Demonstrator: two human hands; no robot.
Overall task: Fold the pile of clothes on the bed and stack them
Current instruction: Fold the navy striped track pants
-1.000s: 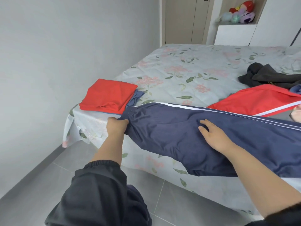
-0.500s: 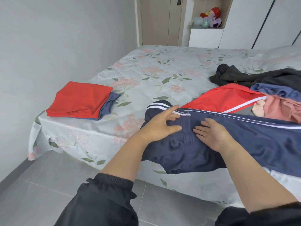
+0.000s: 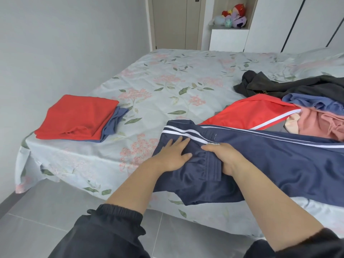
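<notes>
Navy track pants (image 3: 270, 164) with white side stripes lie along the near edge of the bed (image 3: 167, 79), one end doubled back on itself. My left hand (image 3: 172, 155) rests flat on that folded end, fingers spread. My right hand (image 3: 223, 157) grips the bunched navy fabric just to the right of it. A folded stack (image 3: 78, 118), a red garment on top of a blue one, sits at the bed's near left corner. The unfolded pile (image 3: 297, 108) of red, dark grey, blue and pink clothes lies at the right.
The floral sheet hangs over the bed's edge above a grey tiled floor (image 3: 46, 211). A grey wall runs along the left. Behind the bed stand a door, white wardrobes and a shelf with plush toys (image 3: 232, 17).
The end of the pants, held stretched to the left a second ago, is now folded back to the right. My left hand moved right onto it and my right hand closed on the fabric.
</notes>
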